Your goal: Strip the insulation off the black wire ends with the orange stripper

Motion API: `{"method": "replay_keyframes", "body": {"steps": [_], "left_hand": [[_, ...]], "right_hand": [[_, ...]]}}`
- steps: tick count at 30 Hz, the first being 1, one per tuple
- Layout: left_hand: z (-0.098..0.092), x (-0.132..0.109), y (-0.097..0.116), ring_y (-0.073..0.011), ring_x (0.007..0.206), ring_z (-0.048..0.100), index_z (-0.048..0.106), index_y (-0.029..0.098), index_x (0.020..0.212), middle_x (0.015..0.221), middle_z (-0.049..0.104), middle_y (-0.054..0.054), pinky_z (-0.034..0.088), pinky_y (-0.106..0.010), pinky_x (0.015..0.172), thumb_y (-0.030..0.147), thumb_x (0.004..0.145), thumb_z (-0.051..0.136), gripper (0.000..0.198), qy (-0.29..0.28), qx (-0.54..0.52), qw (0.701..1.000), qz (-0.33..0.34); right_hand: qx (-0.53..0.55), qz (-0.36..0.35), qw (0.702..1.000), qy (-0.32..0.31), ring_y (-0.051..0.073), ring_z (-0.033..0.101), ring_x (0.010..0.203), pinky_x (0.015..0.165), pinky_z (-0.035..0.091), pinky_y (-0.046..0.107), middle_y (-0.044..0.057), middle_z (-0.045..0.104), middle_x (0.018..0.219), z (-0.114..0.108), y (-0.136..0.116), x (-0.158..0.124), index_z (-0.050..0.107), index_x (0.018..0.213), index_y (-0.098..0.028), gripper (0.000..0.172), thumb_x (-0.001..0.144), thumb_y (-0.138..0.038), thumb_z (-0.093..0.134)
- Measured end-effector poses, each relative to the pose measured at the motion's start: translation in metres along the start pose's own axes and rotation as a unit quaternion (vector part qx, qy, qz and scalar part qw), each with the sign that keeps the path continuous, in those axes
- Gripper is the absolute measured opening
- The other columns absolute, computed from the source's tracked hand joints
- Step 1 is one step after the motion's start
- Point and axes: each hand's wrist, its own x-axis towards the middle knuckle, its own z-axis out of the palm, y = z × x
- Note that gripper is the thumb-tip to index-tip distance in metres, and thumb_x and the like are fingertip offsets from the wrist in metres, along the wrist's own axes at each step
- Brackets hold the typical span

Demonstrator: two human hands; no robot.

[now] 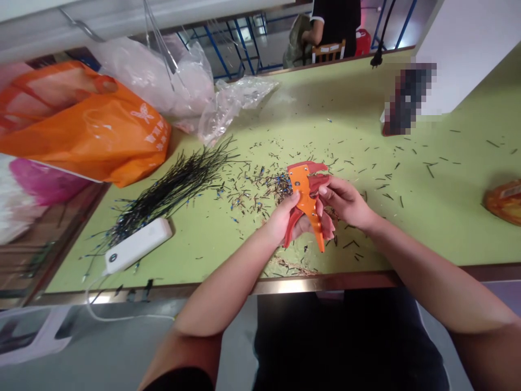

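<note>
My left hand (280, 220) is closed round the red handles of an orange wire stripper (303, 198), held upright just above the green table (427, 217). My right hand (344, 203) is at the tool's jaw side, its fingers pinched together against it; what they pinch is too small to make out. Short cut wire bits with blue ends (252, 190) lie scattered just beyond the tool. A bundle of thin black wires (171, 187) lies to the left.
A white power bank (136, 245) with a cable lies near the front left edge. Orange (93, 130) and clear plastic bags (183, 87) sit at the back left. An orange packet (504, 202) is at the right. Another person sits at the far end (331, 27).
</note>
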Motion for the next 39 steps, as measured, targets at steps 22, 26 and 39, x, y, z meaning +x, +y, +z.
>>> {"method": "replay_keyframes", "body": {"steps": [22, 26, 39], "left_hand": [[0.005, 0.002, -0.008, -0.0165, 0.043, 0.057, 0.055, 0.02, 0.069, 0.05, 0.053, 0.001, 0.053, -0.034, 0.052, 0.088, 0.088, 0.049, 0.071, 0.009, 0.007, 1.0, -0.012], [0.008, 0.003, -0.009, -0.0155, 0.042, 0.056, 0.055, 0.02, 0.069, 0.05, 0.053, 0.001, 0.053, -0.033, 0.051, 0.088, 0.087, 0.052, 0.071, -0.003, 0.005, 1.0, -0.004], [0.012, 0.005, -0.011, -0.0135, 0.037, 0.051, 0.054, 0.019, 0.065, 0.045, 0.048, 0.003, 0.05, -0.029, 0.044, 0.087, 0.091, 0.047, 0.073, 0.033, -0.015, 0.999, 0.017]], "right_hand": [[-0.142, -0.065, 0.987, 0.023, 0.013, 0.064, 0.079, 0.075, 0.055, 0.028, 0.002, 0.068, 0.086, -0.001, 0.009, 0.003, 0.069, 0.1, -0.02, 0.028, 0.108, -0.041, 0.054], [-0.144, -0.075, 0.987, 0.025, 0.014, 0.066, 0.082, 0.078, 0.057, 0.029, 0.002, 0.069, 0.086, 0.0, 0.013, 0.003, 0.069, 0.099, -0.02, 0.03, 0.108, -0.042, 0.052], [-0.169, -0.067, 0.982, 0.051, 0.015, 0.067, 0.083, 0.078, 0.056, 0.029, 0.005, 0.074, 0.091, 0.002, 0.014, 0.001, 0.069, 0.1, -0.02, 0.028, 0.108, -0.041, 0.052]]}}
